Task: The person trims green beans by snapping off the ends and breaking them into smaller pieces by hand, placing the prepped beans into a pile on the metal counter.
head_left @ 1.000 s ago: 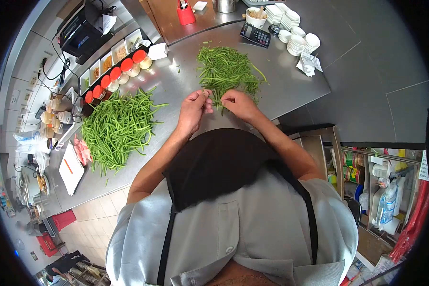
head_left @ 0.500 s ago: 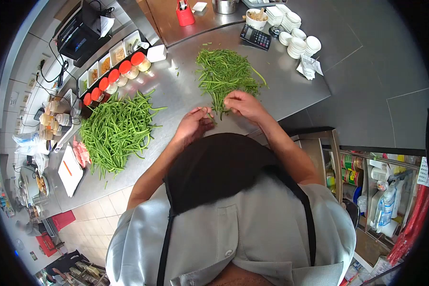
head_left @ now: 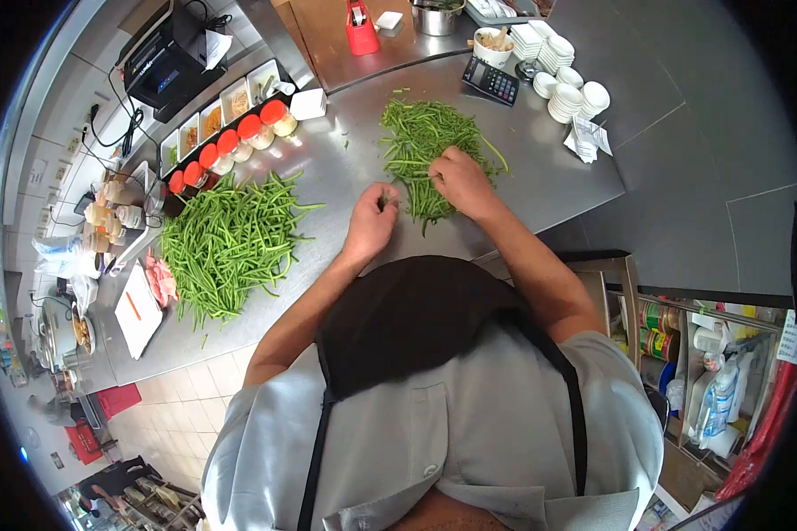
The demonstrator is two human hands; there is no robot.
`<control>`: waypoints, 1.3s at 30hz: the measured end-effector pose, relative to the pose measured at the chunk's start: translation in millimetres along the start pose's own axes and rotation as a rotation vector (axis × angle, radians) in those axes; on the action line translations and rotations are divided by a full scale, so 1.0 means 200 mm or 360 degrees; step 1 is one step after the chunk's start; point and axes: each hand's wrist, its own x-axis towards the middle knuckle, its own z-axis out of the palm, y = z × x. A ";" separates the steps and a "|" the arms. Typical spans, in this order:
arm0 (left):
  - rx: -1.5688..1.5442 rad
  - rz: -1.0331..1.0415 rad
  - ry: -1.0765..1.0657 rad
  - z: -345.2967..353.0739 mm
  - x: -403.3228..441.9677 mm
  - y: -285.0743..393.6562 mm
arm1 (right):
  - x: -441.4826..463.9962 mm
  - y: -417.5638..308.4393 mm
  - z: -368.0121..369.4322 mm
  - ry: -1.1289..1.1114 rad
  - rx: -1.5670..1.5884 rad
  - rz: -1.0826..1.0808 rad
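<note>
A pile of trimmed-looking green beans lies on the steel counter in front of me. My right hand is over the right side of that pile, its fingers closed and their tips down among the beans. Just left of the pile, my left hand is held above the counter with thumb and fingers curled together in a pinch. Whatever is between those fingertips is too small to make out. A larger heap of long green beans spreads over the counter to my left.
Red-lidded jars and a tray of seasonings line the counter's back left. A calculator, stacked white dishes and paper slips stand at the back right. A white notepad lies at far left.
My right hand has moved up from the pile's near end onto its right side. My left hand has drawn slightly away from the pile; the bean seen by its fingers no longer shows.
</note>
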 end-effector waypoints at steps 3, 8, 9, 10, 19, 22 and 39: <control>0.0433 0.0585 0.0237 0.03 0.01 0.18 | -0.03 -0.07 -0.06 -0.0063 0.0276 0.0072; 0.0773 0.0495 0.0112 0.04 0.06 0.24 | -0.05 -0.19 -0.15 -0.0157 0.0659 0.0239; 0.0788 0.0515 0.0134 0.03 0.06 0.25 | -0.06 -0.18 -0.14 -0.0130 0.0619 0.0237; 0.0802 0.0535 0.0155 0.03 0.06 0.26 | -0.07 -0.15 -0.13 -0.0102 0.0578 0.0236; 0.0625 0.0692 0.0239 0.03 0.06 0.18 | 0.00 -0.14 -0.11 -0.0320 0.1787 0.0916; -0.0151 0.0028 0.0133 0.00 0.04 0.22 | 0.01 -0.17 -0.13 -0.0294 0.1696 0.1029; -0.1754 -0.0423 -0.0326 -0.02 0.01 0.12 | 0.03 -0.15 -0.06 0.0088 0.1973 0.1261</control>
